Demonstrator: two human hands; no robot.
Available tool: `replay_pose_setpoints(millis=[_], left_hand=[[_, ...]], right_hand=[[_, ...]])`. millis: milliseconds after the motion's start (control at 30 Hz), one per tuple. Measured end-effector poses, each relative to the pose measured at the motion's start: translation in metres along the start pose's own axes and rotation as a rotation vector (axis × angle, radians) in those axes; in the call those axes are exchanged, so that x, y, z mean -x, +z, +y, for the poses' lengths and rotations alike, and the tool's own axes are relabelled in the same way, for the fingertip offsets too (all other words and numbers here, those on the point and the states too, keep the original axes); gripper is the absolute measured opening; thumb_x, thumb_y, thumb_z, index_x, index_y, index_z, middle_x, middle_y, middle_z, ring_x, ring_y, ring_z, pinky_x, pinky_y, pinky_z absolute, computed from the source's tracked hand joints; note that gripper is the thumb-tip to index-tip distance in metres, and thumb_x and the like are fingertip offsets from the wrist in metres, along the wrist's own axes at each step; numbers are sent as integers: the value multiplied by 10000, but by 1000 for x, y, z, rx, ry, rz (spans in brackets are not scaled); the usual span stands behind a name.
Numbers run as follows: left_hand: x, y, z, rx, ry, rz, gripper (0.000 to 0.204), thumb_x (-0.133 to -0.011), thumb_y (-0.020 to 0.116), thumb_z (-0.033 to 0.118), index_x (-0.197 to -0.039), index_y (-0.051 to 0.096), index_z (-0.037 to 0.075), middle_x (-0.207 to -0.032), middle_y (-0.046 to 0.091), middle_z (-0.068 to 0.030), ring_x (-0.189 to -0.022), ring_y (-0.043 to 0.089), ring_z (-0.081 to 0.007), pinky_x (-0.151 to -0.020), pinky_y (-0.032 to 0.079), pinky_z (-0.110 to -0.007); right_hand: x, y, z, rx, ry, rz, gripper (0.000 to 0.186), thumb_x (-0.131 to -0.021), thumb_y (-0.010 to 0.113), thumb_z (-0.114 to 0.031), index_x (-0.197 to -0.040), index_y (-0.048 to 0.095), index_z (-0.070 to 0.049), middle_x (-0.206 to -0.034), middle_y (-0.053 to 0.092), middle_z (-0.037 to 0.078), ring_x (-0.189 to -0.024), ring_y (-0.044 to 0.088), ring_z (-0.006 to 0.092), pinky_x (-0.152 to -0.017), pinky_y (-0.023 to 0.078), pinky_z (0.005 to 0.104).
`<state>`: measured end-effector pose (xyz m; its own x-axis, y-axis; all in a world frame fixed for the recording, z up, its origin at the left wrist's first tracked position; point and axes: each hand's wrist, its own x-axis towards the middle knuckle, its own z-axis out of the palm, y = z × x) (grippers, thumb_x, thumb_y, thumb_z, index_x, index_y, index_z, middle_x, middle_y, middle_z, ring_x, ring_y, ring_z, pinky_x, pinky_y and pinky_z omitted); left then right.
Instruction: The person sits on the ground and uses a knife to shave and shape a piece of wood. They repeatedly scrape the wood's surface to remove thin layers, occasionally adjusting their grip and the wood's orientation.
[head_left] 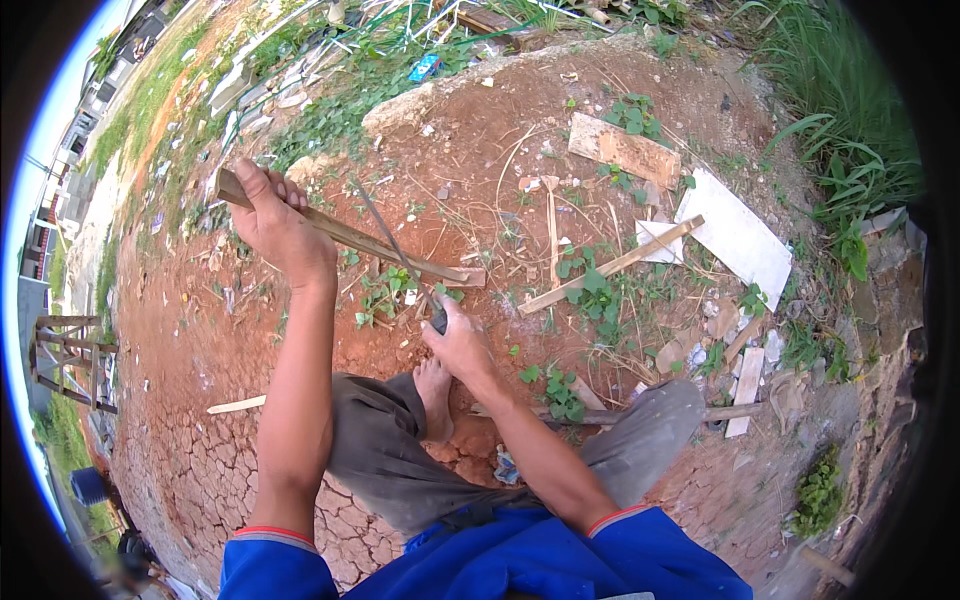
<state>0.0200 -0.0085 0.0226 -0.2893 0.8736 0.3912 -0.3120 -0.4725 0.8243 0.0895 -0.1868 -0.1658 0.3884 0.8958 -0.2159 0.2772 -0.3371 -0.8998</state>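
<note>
My left hand [283, 228] is wrapped round the upper end of a long, narrow wooden stick [365, 241], thumb along it. The stick slants down to the right, its far end over a small flat wood piece [468, 277] at the ground. In my right hand [460, 342] is the dark handle of a long, thin-bladed knife [391, 234]. Its blade points up and to the left, crossing the stick in this view; whether the two touch I cannot tell. My bare foot [434, 396] rests on the soil just below the right hand.
On the right lie a loose wooden strip [612, 266], a wide board [622, 148] and a white panel [735, 236]. A pale pointed stick [236, 405] lies on cracked soil at left. Tall grass [850, 130] grows at the far right; a wooden frame [75, 360] stands far left.
</note>
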Motion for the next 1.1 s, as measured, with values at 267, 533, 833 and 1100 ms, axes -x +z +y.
replay_pose_setpoints(millis=[267, 533, 833, 1100], left_hand=[[2, -17, 7, -21, -21, 117, 409, -1033, 609, 459, -848, 445, 133, -694, 399, 30, -582, 383, -74, -505, 333, -244], [3, -21, 2, -54, 68, 65, 409, -1033, 613, 448, -850, 435, 128, -705, 392, 34, -602, 359, -70, -517, 321, -244], [-3, -25, 3, -38, 41, 115, 413, -1046, 592, 438, -832, 428, 125, -708, 387, 24, -604, 364, -81, -527, 332, -253], [-4, -27, 4, -46, 50, 117, 418, -1053, 570, 452, -833, 415, 132, -715, 360, 29, -617, 359, -92, -558, 341, -258]], right_hand=[[-26, 2, 21, 219, 141, -130, 544, -875, 687, -250, -1363, 556, -48, -991, 725, 255, -938, 713, 427, -861, 565, 514], [-36, 9, 63, 20, -268, -61, 548, -846, 729, -281, -1335, 598, -73, -1078, 717, 260, -1003, 701, 423, -897, 556, 501], [-28, 26, 86, 33, -121, -183, 470, -871, 701, -291, -1270, 632, -51, -1002, 735, 238, -963, 716, 411, -863, 571, 507], [-53, 14, 122, 367, 250, -147, 400, -887, 703, -275, -1201, 636, -37, -1004, 733, 241, -917, 727, 417, -835, 583, 504]])
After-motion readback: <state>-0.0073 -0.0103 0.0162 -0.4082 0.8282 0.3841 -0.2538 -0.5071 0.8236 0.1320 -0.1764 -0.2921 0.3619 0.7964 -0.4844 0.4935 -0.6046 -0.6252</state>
